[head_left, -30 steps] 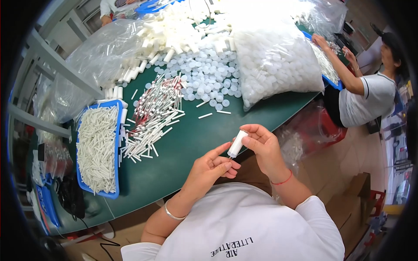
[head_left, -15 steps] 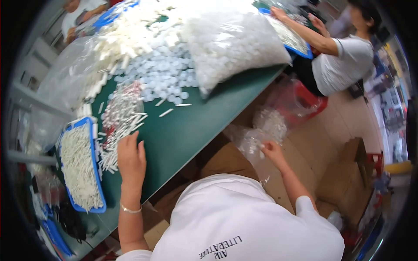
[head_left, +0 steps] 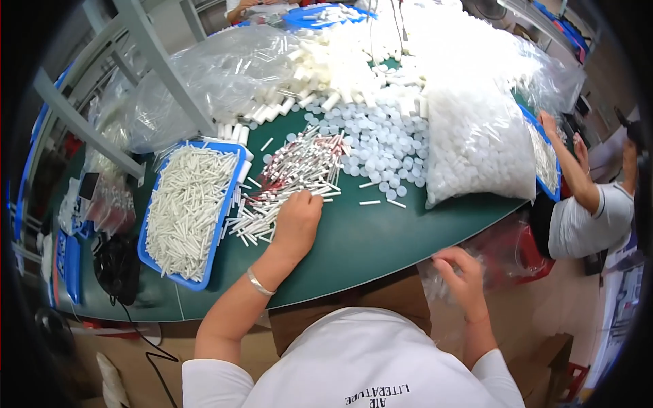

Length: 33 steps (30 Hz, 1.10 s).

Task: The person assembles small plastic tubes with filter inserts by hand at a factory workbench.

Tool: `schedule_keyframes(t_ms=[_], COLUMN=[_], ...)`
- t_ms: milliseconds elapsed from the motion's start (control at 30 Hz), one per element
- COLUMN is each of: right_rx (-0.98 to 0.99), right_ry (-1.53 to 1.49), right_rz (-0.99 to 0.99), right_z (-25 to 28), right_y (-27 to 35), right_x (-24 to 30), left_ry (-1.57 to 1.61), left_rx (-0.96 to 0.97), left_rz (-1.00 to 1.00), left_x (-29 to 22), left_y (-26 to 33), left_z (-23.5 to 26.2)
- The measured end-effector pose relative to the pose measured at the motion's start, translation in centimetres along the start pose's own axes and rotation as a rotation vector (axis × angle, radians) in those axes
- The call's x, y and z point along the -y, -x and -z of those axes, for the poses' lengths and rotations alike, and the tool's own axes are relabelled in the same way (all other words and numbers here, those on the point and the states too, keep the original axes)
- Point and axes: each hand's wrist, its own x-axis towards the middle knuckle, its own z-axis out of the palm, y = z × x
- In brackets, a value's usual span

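My left hand (head_left: 298, 223) rests with curled fingers at the near edge of a loose heap of thin white sticks with red bits (head_left: 299, 166). Whatever those fingers grip is hidden beneath them. At the table's front edge, my right hand (head_left: 464, 275) is bent with thumb and forefinger drawn together; anything between them is too small to make out. A clear plastic bag (head_left: 435, 282) hangs behind and beside that hand, below the tabletop. Left of the heap lies a blue tray (head_left: 219, 234) filled with short white sticks (head_left: 180, 211).
Translucent round caps (head_left: 388, 146) and white tubes (head_left: 330, 75) spread across the green table (head_left: 340, 241). A large filled bag (head_left: 476, 146) stands on the right. Metal frame bars (head_left: 163, 64) rise at left. A co-worker (head_left: 592, 211) works at another blue tray on the right.
The view has turned to the right. My left hand has come onto the stick heap with its fingers curled in. My right hand has moved up from the bag of white pieces to the table edge.
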Motion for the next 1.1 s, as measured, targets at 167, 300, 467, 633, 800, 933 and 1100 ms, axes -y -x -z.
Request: schedule_keyframes(t_ms=[167, 300, 467, 633, 800, 933, 1100], right_rx=[0.076, 0.126, 0.333, 0.351, 0.315, 0.311, 0.208], right_ry=[0.125, 0.232, 0.661, 0.549, 0.361, 0.323, 0.23], right_rz=[0.576, 0.735, 0.794, 0.9, 0.909, 0.884, 0.85], right_z=[-8.1, -15.0, -18.3, -18.2, -17.4, -16.9, -16.8], right_y=[-13.2, -21.7, -25.6, -26.5, -26.0, -25.3, -23.8], right_x=[4.0, 3.9, 1.9, 2.3, 2.9, 3.3, 4.0], left_ry=[-0.033, -0.056, 0.095, 0.576, 0.727, 0.995, 1.239], left_rx=[0.043, -0.013, -0.044, -0.06, -0.029, -0.098, -0.091], left_rz=[-0.033, -0.07, 0.016, 0.132, 0.362, 0.535, 0.744], left_x=[-1.0, -0.9, -1.0, 0.0, 0.6, 0.9, 0.7], left_y=[-1.5, -2.0, -1.9, -0.7, 0.0, 0.6, 1.2], left_z=[-0.7, -1.4, -1.1, 0.0, 2.7, 3.4, 3.5])
